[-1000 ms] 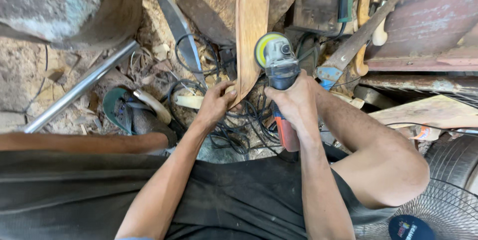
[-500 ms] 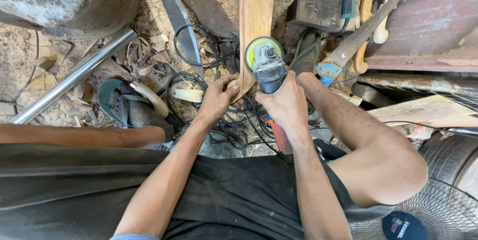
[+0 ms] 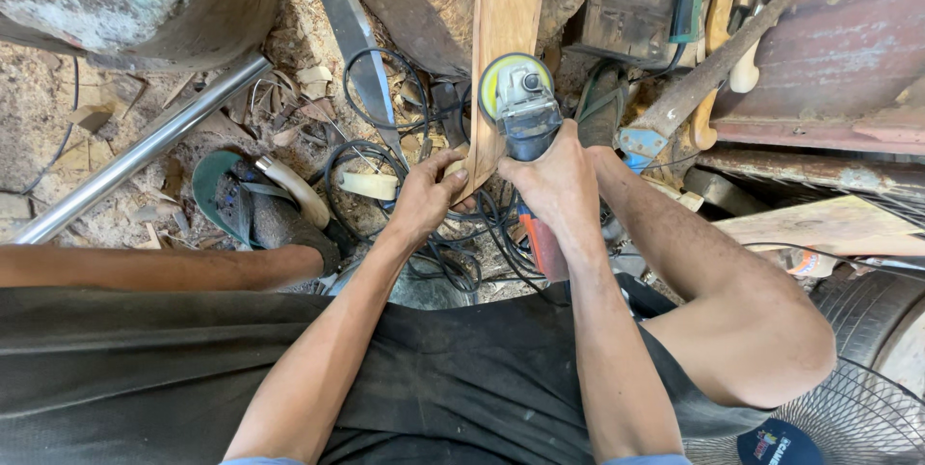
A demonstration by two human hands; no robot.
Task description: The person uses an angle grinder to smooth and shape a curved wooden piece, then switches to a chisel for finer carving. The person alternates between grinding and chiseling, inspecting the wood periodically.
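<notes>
Both hands have crept closer since a second ago: my right hand (image 3: 554,176), wrapped tight round the angle grinder (image 3: 525,113), has slid its disc left onto the wooden plank (image 3: 501,60); my left hand (image 3: 424,197) pinches the plank's lower end. No containers show, only tangled cables (image 3: 385,137).

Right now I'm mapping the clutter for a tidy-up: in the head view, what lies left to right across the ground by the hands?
Metal pipe → green sandal → left hand → wooden plank → angle grinder in the right hand → rusty metal sheet.
</notes>
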